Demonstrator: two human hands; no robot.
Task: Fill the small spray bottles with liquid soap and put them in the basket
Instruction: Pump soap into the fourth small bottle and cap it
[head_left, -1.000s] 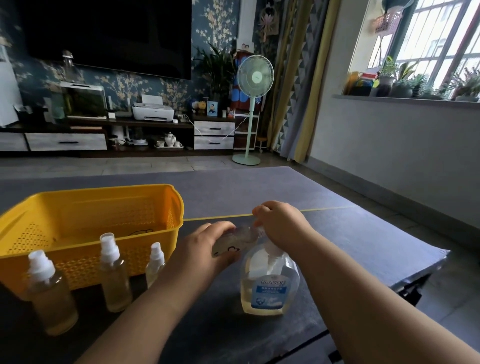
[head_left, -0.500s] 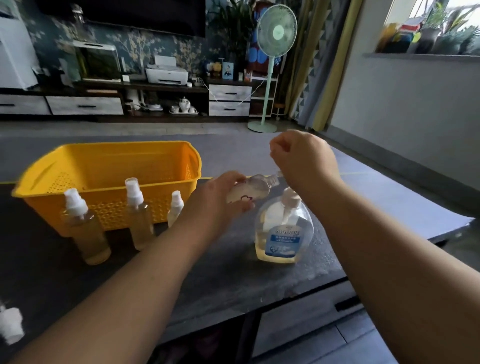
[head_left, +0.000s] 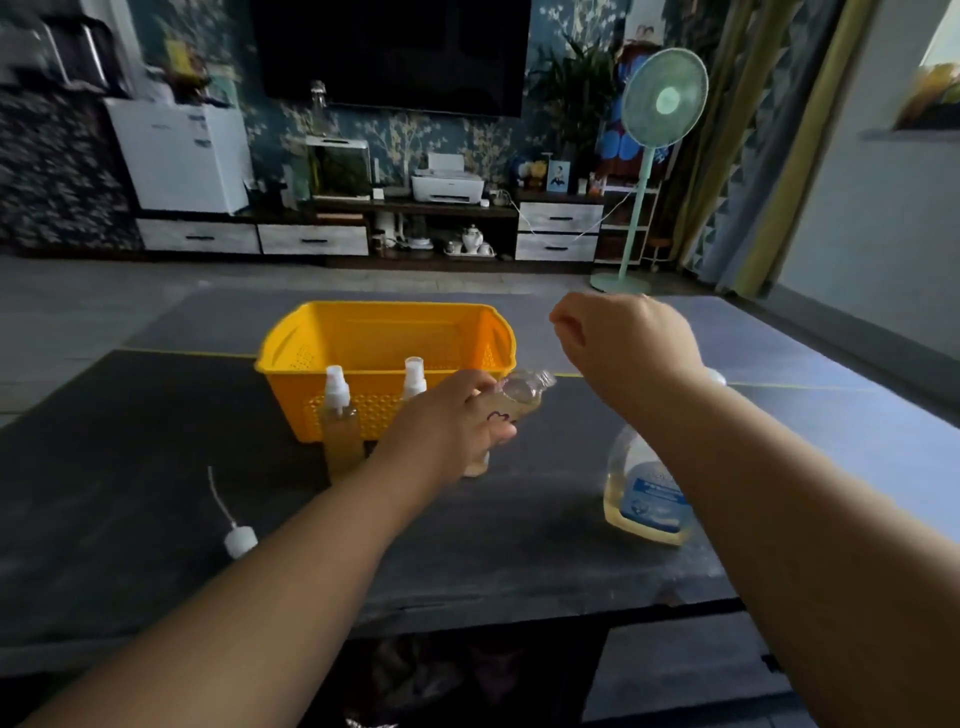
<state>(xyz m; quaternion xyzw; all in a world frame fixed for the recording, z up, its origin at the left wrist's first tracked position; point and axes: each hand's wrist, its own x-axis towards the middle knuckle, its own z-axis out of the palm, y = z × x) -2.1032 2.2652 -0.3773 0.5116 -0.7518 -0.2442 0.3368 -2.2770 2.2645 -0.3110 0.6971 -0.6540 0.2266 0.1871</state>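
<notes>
Head view offers little legible writing: the blue-and-white label on the squat clear plastic soap bottle (head_left: 644, 499) is too blurred to read, and the only other mark is a dark looping squiggle drawn on the small clear uncapped bottle (head_left: 524, 392). The soap bottle stands on the dark, matt, stone-like worktop (head_left: 156, 467) at the right, about a third full of pale amber liquid, its top hidden behind the right forearm. The left hand (head_left: 452, 421) reaches forward with its grip wrapped round the small uncapped bottle, thumb across the body, holding it tilted above the worktop with its threaded neck pointing up and to the right. The right hand (head_left: 623, 338) is raised above and to the right of that neck, wrist bent, fingers curled in with the thumb against the forefinger; I cannot tell whether this grip has hold of anything. Just behind the left hand stands the yellow perforated plastic basket (head_left: 384, 358), rectangular with rounded corners and slotted handles. In front of it a slim amber-filled spray bottle with a white nozzle (head_left: 340, 431) stands upright, and a second white nozzle (head_left: 414, 376) shows over the left knuckles. A loose white spray head with a thin dip tube (head_left: 240, 540) lies on the worktop at the near left.
</notes>
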